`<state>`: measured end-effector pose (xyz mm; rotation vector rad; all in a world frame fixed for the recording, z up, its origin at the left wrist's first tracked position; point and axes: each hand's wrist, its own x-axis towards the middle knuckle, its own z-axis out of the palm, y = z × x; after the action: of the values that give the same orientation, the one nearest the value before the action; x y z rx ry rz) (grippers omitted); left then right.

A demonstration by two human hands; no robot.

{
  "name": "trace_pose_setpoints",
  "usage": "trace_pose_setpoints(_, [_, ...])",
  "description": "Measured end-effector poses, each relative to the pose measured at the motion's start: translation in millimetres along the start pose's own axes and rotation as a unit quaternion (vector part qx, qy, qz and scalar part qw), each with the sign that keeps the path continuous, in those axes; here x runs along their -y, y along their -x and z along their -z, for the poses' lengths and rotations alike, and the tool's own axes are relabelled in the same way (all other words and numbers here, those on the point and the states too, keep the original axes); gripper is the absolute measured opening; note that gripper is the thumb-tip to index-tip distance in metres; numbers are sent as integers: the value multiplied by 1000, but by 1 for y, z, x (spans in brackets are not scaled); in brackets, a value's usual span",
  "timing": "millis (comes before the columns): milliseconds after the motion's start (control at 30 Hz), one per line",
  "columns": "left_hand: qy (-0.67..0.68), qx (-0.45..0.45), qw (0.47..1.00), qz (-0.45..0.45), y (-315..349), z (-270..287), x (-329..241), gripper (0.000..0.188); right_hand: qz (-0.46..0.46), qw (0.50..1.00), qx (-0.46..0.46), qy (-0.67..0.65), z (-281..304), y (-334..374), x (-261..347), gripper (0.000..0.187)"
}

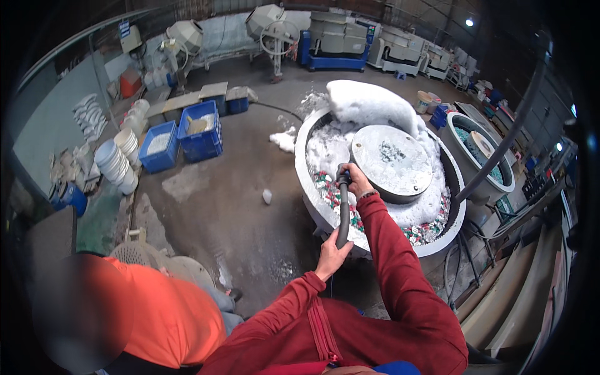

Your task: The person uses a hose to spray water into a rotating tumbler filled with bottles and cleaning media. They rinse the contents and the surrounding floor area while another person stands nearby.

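A black hose (344, 212) runs up from my body toward a large round tub (304, 159). Lower down, my left hand (334, 257) is wrapped round the hose. My right hand (359, 181) grips it near its dark end fitting (343, 173), over the tub's near left side. Small red, green and white pieces (420, 235) lie in the tub's ring-shaped channel. White foam (375, 103) covers much of them and piles over the far rim. In the middle stands a round pale lid (378, 153), wet and with foam on it.
A person in an orange top (165, 312) is close at my left. Blue crates (201, 134) and stacked white buckets (115, 164) stand at the left. A second round tub (456, 134) and a slanting dark pole (509, 134) are at the right. Machines (337, 40) line the back.
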<state>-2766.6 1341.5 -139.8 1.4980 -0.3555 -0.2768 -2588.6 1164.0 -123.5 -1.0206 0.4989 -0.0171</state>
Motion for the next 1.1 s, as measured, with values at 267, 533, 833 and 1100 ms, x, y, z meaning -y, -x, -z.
trace_pose_setpoints(267, [68,314,947,5,4,15,1,48,80,996,5,-43,46,20,38,19])
trace_pose_setpoints(533, [-15,161,987,-5,23,2,15,46,51,998,14,-42,45,32,15,15])
trace_pose_setpoints(833, [59,39,997,-17,19,-2,-14,53,-51,994,96,16,3,10,25,16])
trace_pose_setpoints(1100, [16,69,995,-72,2,-17,-24,56,15,996,52,-66,29,20,55,24])
